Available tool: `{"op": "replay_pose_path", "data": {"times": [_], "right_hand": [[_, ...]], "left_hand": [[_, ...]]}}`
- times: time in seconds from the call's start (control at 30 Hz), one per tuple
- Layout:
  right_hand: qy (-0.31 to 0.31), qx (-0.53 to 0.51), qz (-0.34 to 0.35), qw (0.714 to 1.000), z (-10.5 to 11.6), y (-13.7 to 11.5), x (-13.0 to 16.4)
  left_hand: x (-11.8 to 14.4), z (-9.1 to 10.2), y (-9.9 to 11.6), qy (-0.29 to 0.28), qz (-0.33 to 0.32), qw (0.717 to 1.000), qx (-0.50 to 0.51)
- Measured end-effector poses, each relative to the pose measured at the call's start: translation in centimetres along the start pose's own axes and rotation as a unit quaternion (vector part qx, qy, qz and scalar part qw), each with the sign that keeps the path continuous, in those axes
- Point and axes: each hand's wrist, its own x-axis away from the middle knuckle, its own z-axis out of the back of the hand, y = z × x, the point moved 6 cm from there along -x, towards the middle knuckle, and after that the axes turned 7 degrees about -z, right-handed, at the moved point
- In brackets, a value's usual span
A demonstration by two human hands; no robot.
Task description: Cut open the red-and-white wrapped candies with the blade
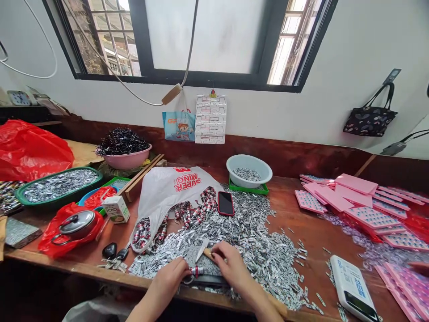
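Your bench (301, 232) is carrying a wide heap of small silver pieces (254, 241) spreading toward its near edge. At that edge, your left hand (170, 277) is pinching a small red-and-white roll (196, 270) in its fingers, while your right hand (231, 264) is gripping a wooden-handled knife (203, 249).

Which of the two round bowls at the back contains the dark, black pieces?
The pink bowl on the left; the pale blue bowl holds only silvery pieces.
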Motion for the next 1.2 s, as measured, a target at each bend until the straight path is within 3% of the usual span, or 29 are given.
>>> {"op": "replay_pose_path", "data": {"times": [0.1,0.23,0.37,0.53,0.73,0.87,0.97,1.07,1.2], "right_hand": [[-0.047,-0.031,0.047,0.997,-3.4,-3.1,0.7],[-0.027,-0.030,0.047,0.998,-5.4,-3.6,0.7],[0.013,-0.044,0.023,0.999,-5.1,-3.2,0.3],[0.004,-0.060,0.001,0.998,-5.2,-3.4,0.5],[0.014,-0.094,-0.019,0.995,-4.8,-3.4,1.0],[0.006,-0.126,0.010,0.992,-3.8,-4.1,1.6],[-0.015,-0.225,-0.030,0.974,-3.4,-3.6,2.2],[-0.046,-0.281,-0.081,0.955,-3.5,-3.0,2.7],[-0.057,-0.238,-0.033,0.969,-2.5,-4.0,2.8]], "left_hand": [[0.2,-0.3,0.2,0.013,-0.033,0.999,-0.037],[0.5,-0.1,0.5,0.018,-0.047,0.997,-0.053],[0.7,0.0,0.5,0.022,-0.046,0.997,-0.058],[0.6,-0.1,0.3,0.016,-0.014,0.999,-0.037],[0.2,0.2,0.2,0.023,0.050,0.997,0.060],[0.1,1.4,1.2,0.065,0.085,0.982,0.157],[0.0,2.4,2.1,0.100,0.123,0.969,0.191],[-0.1,2.6,2.9,0.070,0.150,0.969,0.183],[-0.5,2.9,3.8,0.006,0.124,0.982,0.142]]}}
